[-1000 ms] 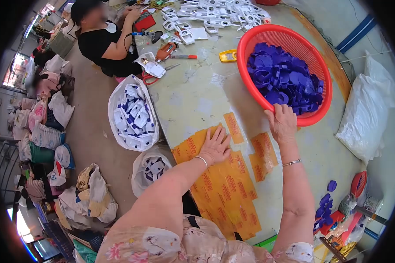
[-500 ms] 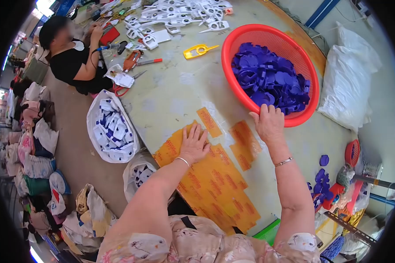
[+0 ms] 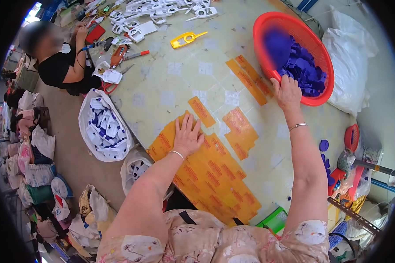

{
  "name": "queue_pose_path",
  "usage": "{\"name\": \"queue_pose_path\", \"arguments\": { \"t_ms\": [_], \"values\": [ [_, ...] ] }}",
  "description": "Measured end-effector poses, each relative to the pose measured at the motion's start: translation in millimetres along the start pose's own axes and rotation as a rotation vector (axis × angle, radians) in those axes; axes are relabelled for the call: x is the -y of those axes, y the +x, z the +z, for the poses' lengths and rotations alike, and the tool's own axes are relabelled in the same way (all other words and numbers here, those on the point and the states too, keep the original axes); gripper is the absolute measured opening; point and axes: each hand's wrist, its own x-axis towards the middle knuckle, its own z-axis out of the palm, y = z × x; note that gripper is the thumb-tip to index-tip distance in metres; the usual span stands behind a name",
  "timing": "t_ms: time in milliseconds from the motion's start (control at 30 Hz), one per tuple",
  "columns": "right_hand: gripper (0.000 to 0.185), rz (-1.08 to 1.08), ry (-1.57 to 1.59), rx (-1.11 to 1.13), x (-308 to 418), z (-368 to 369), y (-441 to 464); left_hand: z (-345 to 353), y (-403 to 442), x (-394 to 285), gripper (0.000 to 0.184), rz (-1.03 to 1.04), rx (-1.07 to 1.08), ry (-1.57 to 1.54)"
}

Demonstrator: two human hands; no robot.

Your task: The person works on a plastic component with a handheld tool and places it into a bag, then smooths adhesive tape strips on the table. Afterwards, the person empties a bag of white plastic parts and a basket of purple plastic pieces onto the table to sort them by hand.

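My right hand [image 3: 289, 91] grips the near rim of a red plastic basket [image 3: 261, 24], with the thumb outside and fingers over the edge. Inside the basket lie many flat purple plastic pieces [image 3: 305, 68]; part of them is blurred. My left hand [image 3: 188, 136] rests flat, fingers spread, on an orange-yellow sheet of overlapping tape strips with red print [image 3: 215, 175] at the table's edge. Separate orange strips lie beyond it: a small one [image 3: 201, 111], a wider patch [image 3: 240, 133] and a long pair [image 3: 250, 81] beside the basket.
A yellow plastic piece [image 3: 186, 40] and a pile of white plastic parts [image 3: 149, 15] lie farther back. At the left a co-worker [image 3: 59, 65] sits by a white sack [image 3: 85, 136] of white and purple parts. A white bag [image 3: 349, 61] stands right of the basket.
My right hand has shifted the red basket away and to the right, uncovering a long pair of orange strips. My left hand stays flat on the orange sheet. The view has shifted slightly.
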Motion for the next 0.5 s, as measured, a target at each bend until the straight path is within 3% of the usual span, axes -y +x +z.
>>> {"name": "queue_pose_path", "arguments": {
  "t_ms": [500],
  "values": [
    [0.047, 0.017, -0.066, -0.062, 4.5, 9.9, -4.0, -3.6, 0.9, -0.8, 0.059, 0.027, -0.028, 0.035]
  ]
}}
